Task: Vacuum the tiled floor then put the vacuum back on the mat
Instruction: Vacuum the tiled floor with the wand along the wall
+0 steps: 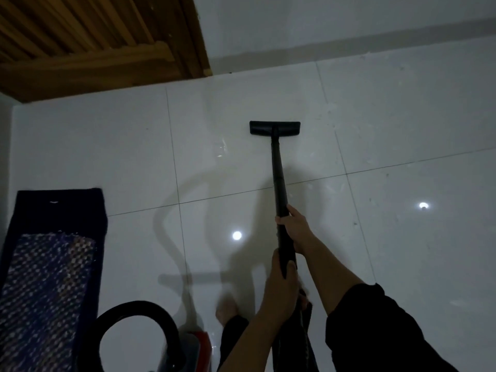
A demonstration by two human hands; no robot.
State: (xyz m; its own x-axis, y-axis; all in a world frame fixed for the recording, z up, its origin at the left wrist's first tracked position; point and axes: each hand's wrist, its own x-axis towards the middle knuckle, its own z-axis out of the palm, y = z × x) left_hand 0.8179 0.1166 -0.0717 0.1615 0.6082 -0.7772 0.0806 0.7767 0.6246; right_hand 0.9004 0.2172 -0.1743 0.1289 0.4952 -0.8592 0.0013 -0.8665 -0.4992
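Two hands grip the black vacuum tube (pixel 276 167), one behind the other. The right hand (pixel 293 223) is the farther one, its fingers curled round the tube, and its bare forearm runs back to a black sleeve (pixel 375 331) at the lower right. The left hand (pixel 280 280) closes round the near end of the tube, just behind the right. The tube slopes away from the person down to a flat black floor head (pixel 274 128). This sits square on the tiled floor (pixel 389 116), on a pale glossy tile near the wall (pixel 322 22) but apart from it. Small pale specks lie scattered on the tiles to the right of the head. A round bright reflection (pixel 236 235) shines on the floor just left of the hands, and a second one shows well off to the right. At the lower left a black hose (pixel 139 308) arcs in a loop above the red vacuum body (pixel 202 342), which stands on the tiles at the bottom edge, beside the mat (pixel 51 264); whether the two touch cannot be told. The mat is dark blue with a speckled pattern and a dark border, and it lies along the left edge. A bare foot (pixel 226 312), blurred, shows between the vacuum body and the left forearm. A slatted wooden panel (pixel 94 49) fills the upper left corner.
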